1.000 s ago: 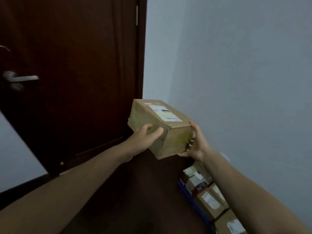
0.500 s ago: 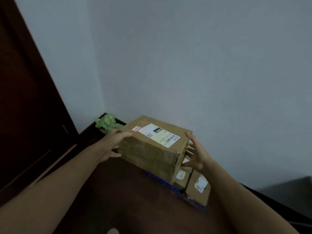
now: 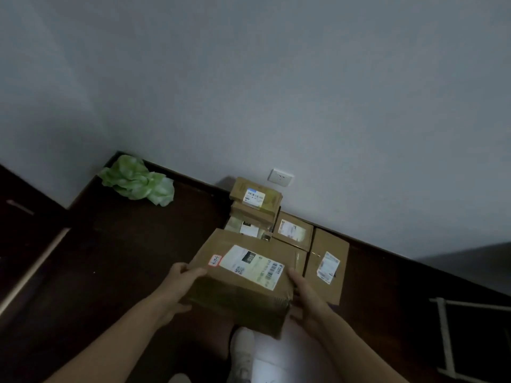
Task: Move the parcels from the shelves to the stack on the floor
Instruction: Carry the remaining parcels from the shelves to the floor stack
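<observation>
Parcel (image 3: 247,293) held between left hand (image 3: 181,283) and right hand (image 3: 307,298) — near stack (image 3: 255,199).

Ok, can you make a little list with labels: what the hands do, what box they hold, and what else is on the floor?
held box: brown parcel with a white label on top
left hand: grips the parcel's left side, thumb on top
right hand: holds the parcel's right side
stack: labelled parcels on the floor by the wall, just beyond the held one
set down yet: cannot tell
corner: crumpled green bag
wall: white socket
</observation>
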